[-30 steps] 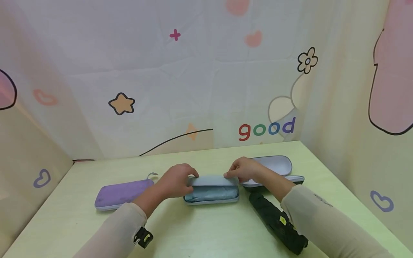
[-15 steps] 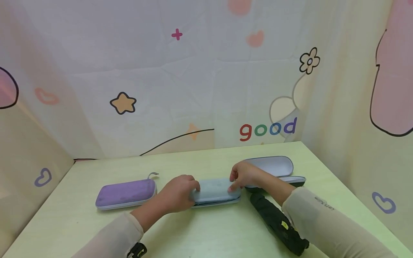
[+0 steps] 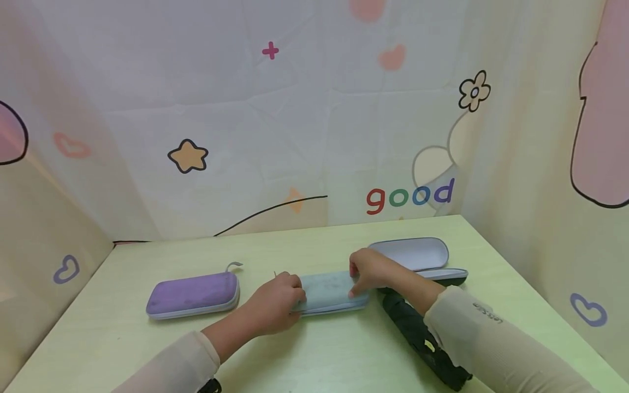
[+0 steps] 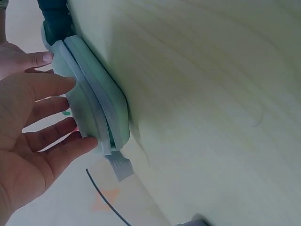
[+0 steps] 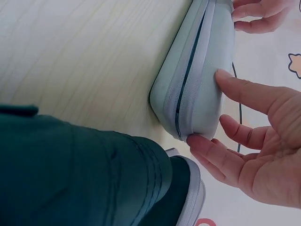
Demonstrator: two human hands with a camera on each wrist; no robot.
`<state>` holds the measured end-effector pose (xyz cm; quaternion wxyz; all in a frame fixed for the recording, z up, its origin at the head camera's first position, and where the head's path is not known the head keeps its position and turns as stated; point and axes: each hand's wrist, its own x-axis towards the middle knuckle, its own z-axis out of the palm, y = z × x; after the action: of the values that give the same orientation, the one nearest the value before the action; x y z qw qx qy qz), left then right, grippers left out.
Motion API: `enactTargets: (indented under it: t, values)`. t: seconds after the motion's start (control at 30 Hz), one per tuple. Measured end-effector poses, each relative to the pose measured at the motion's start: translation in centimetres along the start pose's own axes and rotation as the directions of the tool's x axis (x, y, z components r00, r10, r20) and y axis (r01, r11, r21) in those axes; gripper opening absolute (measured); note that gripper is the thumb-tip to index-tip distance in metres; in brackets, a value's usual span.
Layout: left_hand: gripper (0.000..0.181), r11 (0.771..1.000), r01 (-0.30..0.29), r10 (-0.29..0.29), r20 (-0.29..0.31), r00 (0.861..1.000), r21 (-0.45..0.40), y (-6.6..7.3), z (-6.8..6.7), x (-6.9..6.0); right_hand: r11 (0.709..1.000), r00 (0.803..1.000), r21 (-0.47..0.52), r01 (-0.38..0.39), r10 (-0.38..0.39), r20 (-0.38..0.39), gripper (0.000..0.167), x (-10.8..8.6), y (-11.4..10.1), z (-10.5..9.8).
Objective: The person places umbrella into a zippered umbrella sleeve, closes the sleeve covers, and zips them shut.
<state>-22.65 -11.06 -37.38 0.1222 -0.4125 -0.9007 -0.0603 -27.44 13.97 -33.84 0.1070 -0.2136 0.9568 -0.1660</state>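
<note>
A light blue zippered hard case lies on the table with its lid down. In the right wrist view a narrow gap runs between the zipper halves of the case; its contents are hidden. My left hand touches the left end of the lid, its fingers spread and only slightly bent in the left wrist view. At the other end, my right hand rests its thumb on the lid, with fingertips at the corner. Just right of that hand lies a folded dark green umbrella.
A purple zippered case with a grey strap lies at the left of the table. Behind the umbrella, a dark case stands open, its pale lining showing. A patterned cloth hangs behind the table.
The lid of the light blue case has come down over the folded blue fabric inside. Both hands have moved down and nearer with it, staying at the two ends.
</note>
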Motion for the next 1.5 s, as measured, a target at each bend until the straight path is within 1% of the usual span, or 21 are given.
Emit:
enactTargets:
  t: [0.1,0.17,0.27,0.37,0.43,0.47,0.53,0.57,0.63,0.73,0.8,0.87,0.97,1.0,1.17,1.2,1.27,1.33,1.4,1.47,1.5]
  values:
    - [0.008,0.998,0.014,-0.015,-0.013,1.000,-0.064,-0.2,-0.2,-0.1,1.000,1.000,-0.020,0.008,-0.008,0.004,0.035,-0.1,-0.2,0.0]
    - [0.006,0.988,0.048,-0.050,-0.009,0.999,-0.149,-0.6,-0.5,0.1,0.999,1.000,-0.034,0.009,-0.008,0.007,0.035,-0.1,-0.2,-0.1]
    - [0.006,0.954,0.127,-0.131,0.004,0.991,-0.273,-1.2,-1.2,0.8,0.999,1.000,-0.052,0.010,-0.009,0.012,0.035,-0.2,-0.4,-0.3]
    - [0.013,0.915,0.210,-0.212,0.031,0.977,-0.344,-2.1,-1.8,1.8,0.998,1.000,-0.068,0.009,-0.007,0.018,0.034,-0.2,-0.6,-0.4]
    - [0.022,0.899,0.252,-0.243,0.070,0.967,-0.359,-2.9,-2.0,2.6,0.997,1.000,-0.075,0.008,-0.007,0.021,0.033,-0.2,-0.7,-0.4]
    - [0.028,0.895,0.266,-0.247,0.097,0.964,-0.359,-3.3,-2.0,2.9,0.997,1.000,-0.076,0.010,-0.008,0.021,0.033,-0.2,-0.7,-0.4]
    - [0.041,0.886,0.294,-0.246,0.175,0.953,-0.358,-4.1,-2.0,3.6,0.997,1.000,-0.076,0.015,-0.013,0.020,0.032,-0.2,-0.8,-0.4]
    - [0.046,0.880,0.310,-0.243,0.221,0.945,-0.360,-4.5,-1.9,3.9,0.997,1.000,-0.079,0.023,-0.022,0.020,0.032,-0.2,-0.8,-0.4]
    - [0.055,0.864,0.344,-0.237,0.307,0.922,-0.368,-5.2,-1.8,4.3,0.997,0.999,-0.076,0.029,-0.028,0.021,0.031,-0.2,-0.9,-0.4]
    - [0.062,0.821,0.416,-0.241,0.423,0.874,-0.391,-5.7,-1.5,4.6,0.997,0.999,-0.071,0.033,-0.031,0.026,0.031,-0.3,-0.9,-0.5]
    - [0.063,0.803,0.448,-0.243,0.471,0.848,-0.393,-5.9,-1.3,4.8,0.998,1.000,-0.060,0.019,-0.018,0.025,0.031,-0.3,-0.9,-0.6]
    - [0.062,0.798,0.464,-0.243,0.500,0.831,-0.384,-6.0,-1.0,4.9,0.999,1.000,-0.050,0.007,-0.006,0.023,0.032,-0.4,-0.8,-0.9]
    - [0.058,0.810,0.463,-0.246,0.509,0.825,-0.360,-5.9,-0.7,5.1,0.999,1.000,-0.038,-0.003,0.004,0.013,0.032,-0.4,-0.7,-1.4]
    - [0.057,0.810,0.466,-0.251,0.509,0.824,-0.356,-5.8,-0.6,5.1,0.999,1.000,-0.037,0.001,-0.001,0.010,0.033,-0.5,-0.6,-1.5]
    - [0.057,0.776,0.510,-0.270,0.535,0.801,-0.372,-5.7,0.0,5.1,0.998,0.998,-0.031,0.053,-0.054,-0.012,0.034,-0.4,-0.5,-2.0]
    - [0.058,0.771,0.513,-0.270,0.536,0.800,-0.378,-5.7,0.1,5.1,0.998,0.998,-0.027,0.060,-0.061,-0.017,0.034,-0.4,-0.5,-2.0]
    - [0.056,0.773,0.505,-0.262,0.532,0.805,-0.384,-5.6,0.2,5.0,0.997,0.997,-0.020,0.073,-0.073,-0.033,0.034,-0.4,-0.4,-2.0]
    - [0.054,0.784,0.489,-0.252,0.524,0.814,-0.382,-5.5,0.2,5.0,0.997,0.996,-0.013,0.079,-0.079,-0.045,0.034,-0.4,-0.4,-2.0]
    - [0.053,0.797,0.475,-0.244,0.520,0.819,-0.374,-5.4,0.2,4.9,0.996,0.994,-0.007,0.094,-0.094,-0.055,0.033,-0.3,-0.4,-2.0]
    - [0.054,0.799,0.476,-0.247,0.521,0.817,-0.368,-5.2,0.0,4.7,0.994,0.992,0.003,0.108,-0.108,-0.061,0.033,-0.3,-0.3,-1.9]
    - [0.055,0.796,0.482,-0.253,0.522,0.814,-0.366,-5.1,-0.1,4.7,0.993,0.991,0.008,0.116,-0.116,-0.062,0.033,-0.3,-0.3,-1.9]
